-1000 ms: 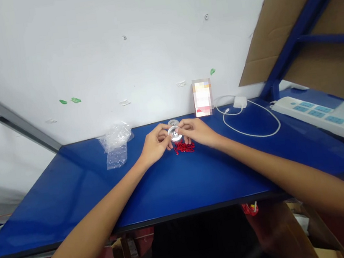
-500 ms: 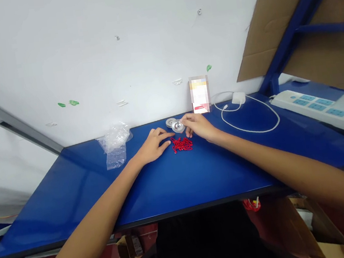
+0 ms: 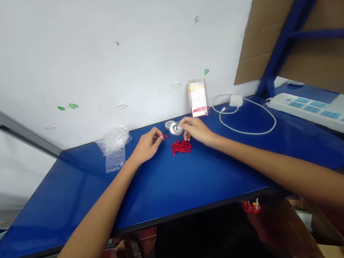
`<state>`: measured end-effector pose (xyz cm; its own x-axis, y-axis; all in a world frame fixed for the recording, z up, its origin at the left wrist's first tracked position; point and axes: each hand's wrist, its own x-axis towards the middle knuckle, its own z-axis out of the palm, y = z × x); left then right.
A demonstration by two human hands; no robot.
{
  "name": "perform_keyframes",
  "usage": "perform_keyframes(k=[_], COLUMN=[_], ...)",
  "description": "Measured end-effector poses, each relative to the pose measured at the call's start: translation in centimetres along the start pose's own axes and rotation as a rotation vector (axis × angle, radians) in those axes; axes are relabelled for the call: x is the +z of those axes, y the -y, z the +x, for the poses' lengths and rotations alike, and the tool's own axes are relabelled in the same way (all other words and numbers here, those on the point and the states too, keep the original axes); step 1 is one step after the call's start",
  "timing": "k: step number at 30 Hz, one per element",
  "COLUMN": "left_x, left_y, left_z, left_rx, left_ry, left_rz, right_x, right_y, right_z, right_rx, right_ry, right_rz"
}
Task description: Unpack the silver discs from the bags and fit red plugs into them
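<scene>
Between the thumb and forefinger of my left hand (image 3: pixel 148 144) is a short red cord loop (image 3: pixel 165 136), its end poking out to the right. My right hand (image 3: pixel 198 130) pinches the edge of a round silver metal disc (image 3: pixel 176 128) with a raised centre, tilted to face me. Just behind it a second, similar round piece (image 3: pixel 169 124) lies on the table, partly covered by the disc. A small heap of red cord loops (image 3: pixel 181 147) lies on the blue table (image 3: pixel 167 189), below the disc and between my hands.
Crumpled clear plastic bags (image 3: pixel 114 147) lie at the left. A lit phone (image 3: pixel 198 99), its screen blurred, leans on the white wall (image 3: pixel 151 64). A white charger (image 3: pixel 236 100) with its looped cable and a power strip (image 3: pixel 318 111) are on the right. Cardboard boxes stand below the table.
My left hand has taken a red cord loop from beside the heap and drawn back slightly left, fingers now pinched. My right hand still holds the disc in about the same place.
</scene>
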<state>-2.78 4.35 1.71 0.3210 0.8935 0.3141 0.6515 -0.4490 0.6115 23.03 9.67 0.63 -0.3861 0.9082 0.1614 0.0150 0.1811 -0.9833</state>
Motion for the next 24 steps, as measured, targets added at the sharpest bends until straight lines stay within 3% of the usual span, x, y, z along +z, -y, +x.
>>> perform_keyframes(k=[4, 10, 18, 24], left_x=[-0.4, -0.2, -0.3, -0.2], left_y=[0.0, -0.7, -0.4, -0.7], left_z=[0.0, 0.2, 0.4, 0.3], left_rx=[-0.088, -0.113, -0.124, -0.130], left_ry=[-0.103, -0.183, -0.245, -0.256], left_rz=[-0.259, -0.340, -0.333, -0.316], right_x=[-0.3, 0.0, -0.3, 0.1], right_y=[-0.1, -0.5, 1.4, 2.6], right_z=[0.2, 0.2, -1.5, -2.7], right_rx=[-0.022, -0.022, -0.415, -0.528], right_ry=[-0.010, 0.036, 0.002, -0.011], right_rz=[-0.020, -0.047, -0.323, -0.415])
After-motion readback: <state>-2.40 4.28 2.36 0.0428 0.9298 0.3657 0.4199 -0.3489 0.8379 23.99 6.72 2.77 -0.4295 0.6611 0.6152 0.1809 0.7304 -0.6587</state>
